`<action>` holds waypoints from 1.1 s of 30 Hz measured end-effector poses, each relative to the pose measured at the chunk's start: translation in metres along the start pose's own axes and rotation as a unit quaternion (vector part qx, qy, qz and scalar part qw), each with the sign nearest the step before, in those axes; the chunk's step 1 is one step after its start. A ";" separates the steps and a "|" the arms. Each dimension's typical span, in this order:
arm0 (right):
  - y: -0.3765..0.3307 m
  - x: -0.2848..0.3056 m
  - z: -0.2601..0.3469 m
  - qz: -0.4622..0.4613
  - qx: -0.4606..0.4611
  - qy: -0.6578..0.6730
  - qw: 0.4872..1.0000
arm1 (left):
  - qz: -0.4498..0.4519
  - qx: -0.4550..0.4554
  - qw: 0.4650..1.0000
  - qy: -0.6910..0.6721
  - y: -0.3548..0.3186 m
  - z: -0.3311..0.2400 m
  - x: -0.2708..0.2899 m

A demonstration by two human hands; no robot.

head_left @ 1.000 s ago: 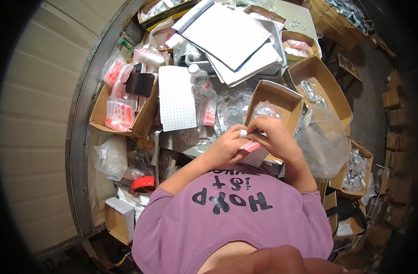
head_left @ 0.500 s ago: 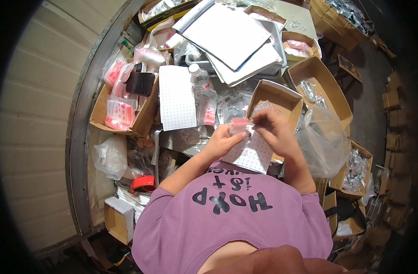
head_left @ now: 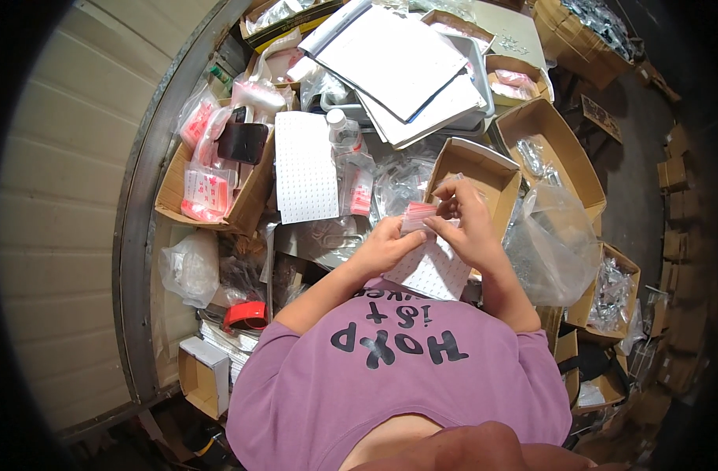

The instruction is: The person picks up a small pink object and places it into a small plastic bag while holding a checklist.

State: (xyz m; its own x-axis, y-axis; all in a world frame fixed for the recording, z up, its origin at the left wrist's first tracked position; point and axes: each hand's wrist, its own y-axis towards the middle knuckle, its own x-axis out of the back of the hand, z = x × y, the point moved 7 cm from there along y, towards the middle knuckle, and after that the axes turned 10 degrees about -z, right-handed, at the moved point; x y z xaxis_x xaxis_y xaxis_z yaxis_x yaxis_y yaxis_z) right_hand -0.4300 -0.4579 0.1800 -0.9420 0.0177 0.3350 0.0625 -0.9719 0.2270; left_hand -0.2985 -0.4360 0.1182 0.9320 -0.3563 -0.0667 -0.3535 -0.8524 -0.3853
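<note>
A stack of small clear zip bags [head_left: 418, 213] with red stripes is held in my left hand [head_left: 384, 247], thumb on top and fingers beneath. My right hand [head_left: 475, 228] is curled at the stack's right edge, its thumb against the bags; its fingertips partly hide what they pinch. Below both hands lies a white sheet of small printed labels [head_left: 433, 271], close to my shirt. An open cardboard box [head_left: 492, 177] stands just beyond my right hand.
On the left, a cardboard box [head_left: 249, 206] holds red-printed bags and a dark phone [head_left: 242, 143]. Another label sheet [head_left: 305, 169] lies beside a clear bottle [head_left: 343, 129]. Papers [head_left: 390, 59] rest on a grey bin. A large clear bag [head_left: 555, 247] sits right of my forearm.
My right hand has shifted slightly, its thumb now lying against the bag stack. The bags have tilted and moved a little to the right with my left hand.
</note>
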 end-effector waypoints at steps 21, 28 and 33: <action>0.001 0.010 -0.006 -0.036 -0.028 0.033 0.998 | -0.060 -0.111 0.990 -0.070 0.006 0.001 0.006; -0.001 0.008 -0.006 -0.038 -0.030 0.063 0.997 | -0.063 -0.099 0.989 -0.090 0.007 0.000 0.006; 0.000 0.007 -0.006 -0.030 -0.035 0.044 0.998 | -0.068 -0.154 0.985 -0.031 0.003 -0.012 0.004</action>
State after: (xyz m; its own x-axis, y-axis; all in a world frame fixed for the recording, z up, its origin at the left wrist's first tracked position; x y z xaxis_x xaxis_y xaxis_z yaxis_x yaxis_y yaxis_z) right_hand -0.4389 -0.4590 0.1765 -0.9690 0.0582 0.2399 -0.0148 -0.9838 0.1785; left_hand -0.2969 -0.4448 0.1274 0.9722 -0.2151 -0.0926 -0.2239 -0.9697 -0.0978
